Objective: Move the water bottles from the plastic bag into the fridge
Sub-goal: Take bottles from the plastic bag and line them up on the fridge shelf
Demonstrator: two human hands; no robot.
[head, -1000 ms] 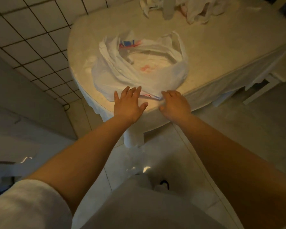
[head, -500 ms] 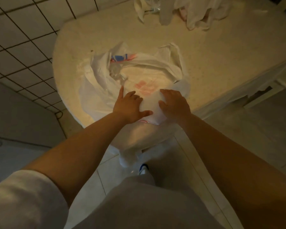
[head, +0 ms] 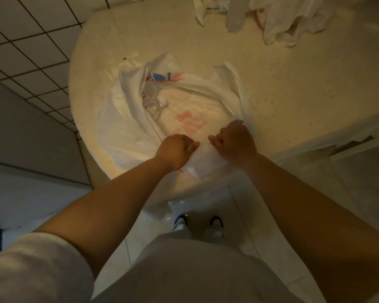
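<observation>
Water bottles (head: 153,101) — only clear plastic shapes can be made out, lying at the far left of the opening of the white plastic bag (head: 127,127), which sits slumped on the rounded end of the beige table (head: 282,88). How many there are cannot be told.

Head view: the left hand (head: 176,150) and the right hand (head: 235,142) sit side by side at the bag's near rim, each with fingers curled into a fist that pinches a fold of the thin film. That grip looks meant to pull the mouth wider — the bag has sagged over its contents, so access comes first. The bottles lie beyond the left hand's knuckles, apart from both hands, with loose film between. A heap of other white bags (head: 291,20) lies at the table's far edge. No fridge shows here.
</observation>
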